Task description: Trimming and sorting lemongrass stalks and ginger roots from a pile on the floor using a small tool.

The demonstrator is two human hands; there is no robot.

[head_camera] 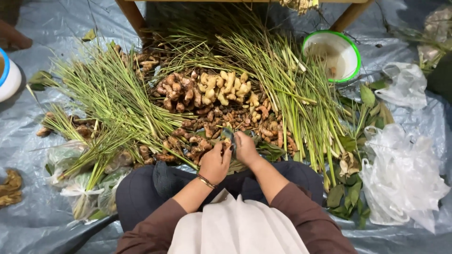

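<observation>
I sit on a grey plastic sheet [37, 117] facing a heap of roots and stalks. My left hand [215, 163], with a thin bracelet at the wrist, and my right hand [246, 148] meet just in front of my knees. Together they pinch a small dark green leaf bundle [228, 135]; what lies inside it is hidden. Right beyond my fingers lies a pile of small brown-orange turmeric-like roots [235, 120]. Farther off are pale ginger pieces [228, 87] and darker knobbly rhizomes [176, 91]. Long green lemongrass stalks [113, 103] fan out on both sides.
A white bowl with a green rim [332, 55] stands at the back right, by wooden table legs [134, 19]. Clear plastic bags [400, 174] and loose green leaves [348, 193] lie to my right. Bagged greens [80, 188] sit at my left; a white and blue tub [8, 77] at the left edge.
</observation>
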